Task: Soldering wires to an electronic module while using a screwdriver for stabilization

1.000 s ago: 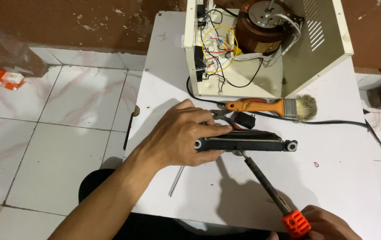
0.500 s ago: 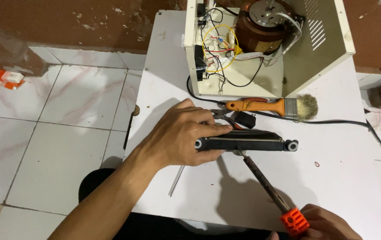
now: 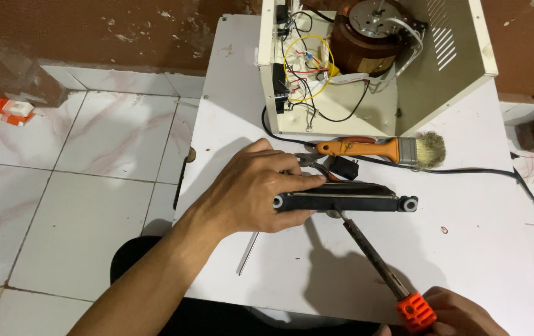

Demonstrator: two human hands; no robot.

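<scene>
Black bar, long and narrow with a round fitting at each end, lies flat across the middle of the white table, its length running left to right. Left hand rests over the bar's left end, fingers curled around it and thumb underneath, gripping it in place. Right hand sits at the bottom edge of the view, partly cut off, closed around the orange handle of a screwdriver. The screwdriver's dark shaft slants up and to the left, and its tip meets the underside of the bar near the bar's middle.

Just behind the bar lie a pair of pliers and a small black block, both close to the left hand's fingertips. Beyond these, a paintbrush with an orange handle and pale bristles lies flat. A cream metal box stands open at the table's far side, showing a copper coil and coloured wiring. A black cable runs from the box across the table to the right. A thin metal rod lies near the left wrist.
</scene>
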